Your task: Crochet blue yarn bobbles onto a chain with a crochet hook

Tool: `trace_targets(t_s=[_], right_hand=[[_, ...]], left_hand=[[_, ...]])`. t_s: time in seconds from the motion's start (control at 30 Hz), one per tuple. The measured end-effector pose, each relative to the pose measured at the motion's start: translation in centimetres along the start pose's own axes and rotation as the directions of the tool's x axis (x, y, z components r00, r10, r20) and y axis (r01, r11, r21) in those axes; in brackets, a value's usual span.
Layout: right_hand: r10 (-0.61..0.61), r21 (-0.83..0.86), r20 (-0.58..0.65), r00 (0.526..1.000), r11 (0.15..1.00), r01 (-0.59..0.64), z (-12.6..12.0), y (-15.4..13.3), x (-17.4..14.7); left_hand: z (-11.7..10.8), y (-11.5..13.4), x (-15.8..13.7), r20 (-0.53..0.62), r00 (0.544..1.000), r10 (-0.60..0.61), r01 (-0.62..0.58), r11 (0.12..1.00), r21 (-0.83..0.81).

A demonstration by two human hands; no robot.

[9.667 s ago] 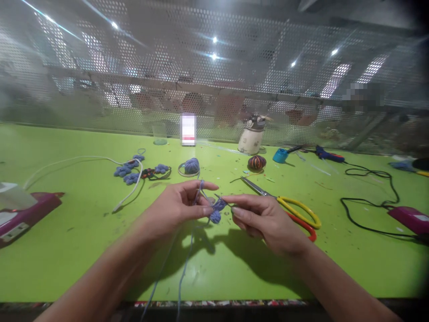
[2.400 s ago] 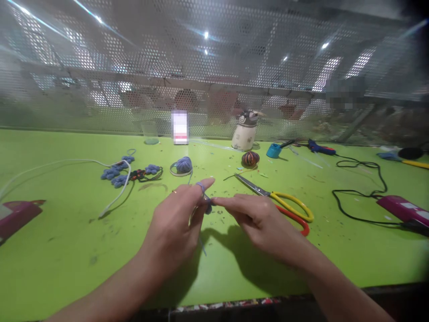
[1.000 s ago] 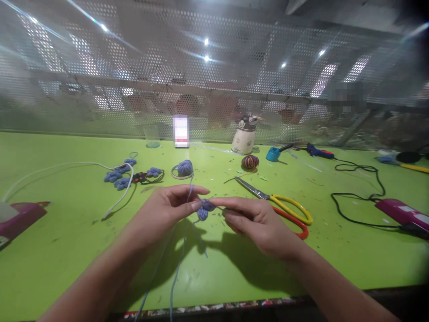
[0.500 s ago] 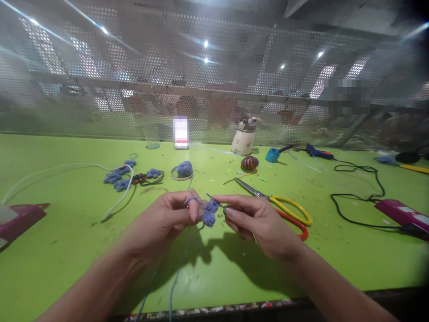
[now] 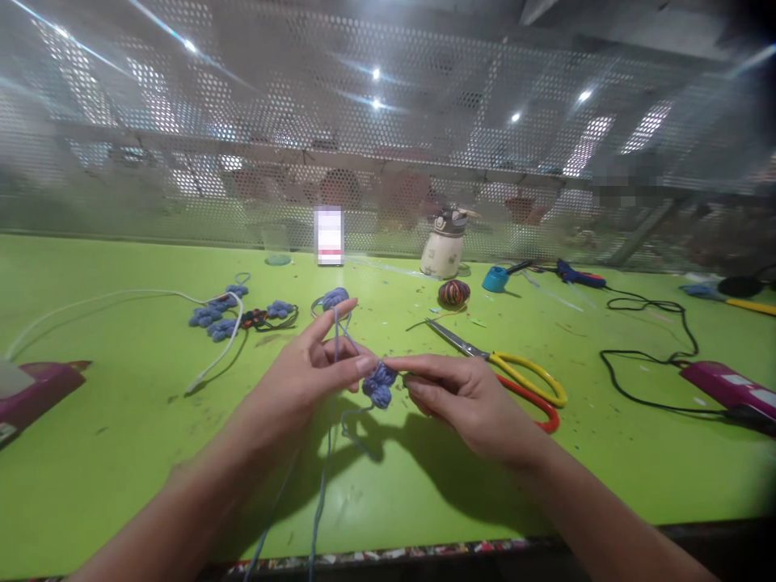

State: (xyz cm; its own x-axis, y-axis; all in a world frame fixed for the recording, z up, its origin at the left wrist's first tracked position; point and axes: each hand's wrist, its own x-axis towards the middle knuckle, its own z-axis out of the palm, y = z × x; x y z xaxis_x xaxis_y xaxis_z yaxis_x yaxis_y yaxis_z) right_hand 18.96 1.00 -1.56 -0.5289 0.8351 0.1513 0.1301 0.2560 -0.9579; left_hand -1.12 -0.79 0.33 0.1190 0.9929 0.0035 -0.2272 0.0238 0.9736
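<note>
A small blue-purple crocheted flower (image 5: pixel 379 386) is between my hands above the table. My left hand (image 5: pixel 318 364) pinches its left edge with the thumb and fingers, index finger raised. Blue yarn (image 5: pixel 331 428) runs over that finger and down toward the table's front edge. My right hand (image 5: pixel 464 396) is closed on a thin crochet hook (image 5: pixel 402 377), mostly hidden by fingers and flower. A short yarn tail hangs below the flower. Behind my left index finger lies a ball of blue yarn (image 5: pixel 335 297), partly covered.
Scissors (image 5: pixel 466 343) with yellow and red handles lie beyond my right hand. Further back are a multicoloured yarn ball (image 5: pixel 454 293), a jar (image 5: pixel 442 246), a blue tape roll (image 5: pixel 495 279) and a lit phone (image 5: pixel 329 236). Crocheted flowers (image 5: pixel 221 311) lie left, near a white cable (image 5: pixel 234 339).
My left index finger has lifted and straightened, drawing the yarn up over it. The hook's tip, visible above the flower before, is now hidden. My right hand has barely moved.
</note>
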Motion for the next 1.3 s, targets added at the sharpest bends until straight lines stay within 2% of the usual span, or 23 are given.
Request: trace_targets(t_s=[0.23, 0.5, 0.57, 0.63, 0.73, 0.8, 0.93, 1.1, 1.2, 1.3], right_hand=[[0.003, -0.107, -0.016, 1.000, 0.994, -0.005, 0.2, -0.1, 0.1], [-0.073, -0.139, -0.018, 0.997, 0.988, 0.070, 0.3, -0.4, 0.1], [-0.046, -0.074, -0.009, 0.999, 0.996, 0.046, 0.1, -0.2, 0.1], [-0.034, 0.036, 0.004, 0.999, 0.999, 0.034, 0.0, -0.1, 0.1], [-0.073, 0.231, 0.037, 0.997, 0.971, 0.062, -0.3, 0.1, -0.1], [-0.100, 0.327, 0.051, 0.994, 0.942, 0.078, -0.6, 0.2, -0.3], [-0.121, 0.376, 0.058, 0.991, 0.922, 0.091, -1.1, 0.1, -0.9], [-0.199, 0.433, 0.062, 0.978, 0.888, 0.153, -1.7, -0.6, -1.4], [-0.272, 0.503, 0.070, 0.960, 0.840, 0.201, -1.9, -1.2, -1.3], [-0.354, 0.569, 0.082, 0.932, 0.784, 0.248, -2.1, -1.4, -1.1]], left_hand=[[0.0, -0.7, 0.2, 0.039, 0.996, 0.082, -0.089, 0.970, 0.226], [0.2, -0.6, 0.1, 0.059, 0.994, 0.092, -0.106, 0.943, 0.315], [0.0, -0.4, 0.1, 0.079, 0.994, 0.070, -0.089, 0.959, 0.269], [-0.4, 0.0, 0.1, 0.071, 0.997, 0.016, -0.026, 0.988, 0.150], [-1.2, 0.4, 0.4, 0.028, 0.998, -0.049, 0.051, 0.997, -0.063], [-1.6, 0.6, 0.8, 0.006, 0.998, -0.063, 0.064, 0.991, -0.120], [-2.2, 0.3, 1.6, -0.091, 0.995, -0.049, 0.056, 0.996, 0.072], [-3.9, 0.1, 2.6, -0.197, 0.979, 0.048, 0.018, 0.947, 0.320], [-5.0, 0.2, 2.9, -0.202, 0.976, 0.079, -0.002, 0.933, 0.359], [-5.2, 0.5, 2.6, -0.135, 0.988, 0.073, -0.026, 0.947, 0.321]])
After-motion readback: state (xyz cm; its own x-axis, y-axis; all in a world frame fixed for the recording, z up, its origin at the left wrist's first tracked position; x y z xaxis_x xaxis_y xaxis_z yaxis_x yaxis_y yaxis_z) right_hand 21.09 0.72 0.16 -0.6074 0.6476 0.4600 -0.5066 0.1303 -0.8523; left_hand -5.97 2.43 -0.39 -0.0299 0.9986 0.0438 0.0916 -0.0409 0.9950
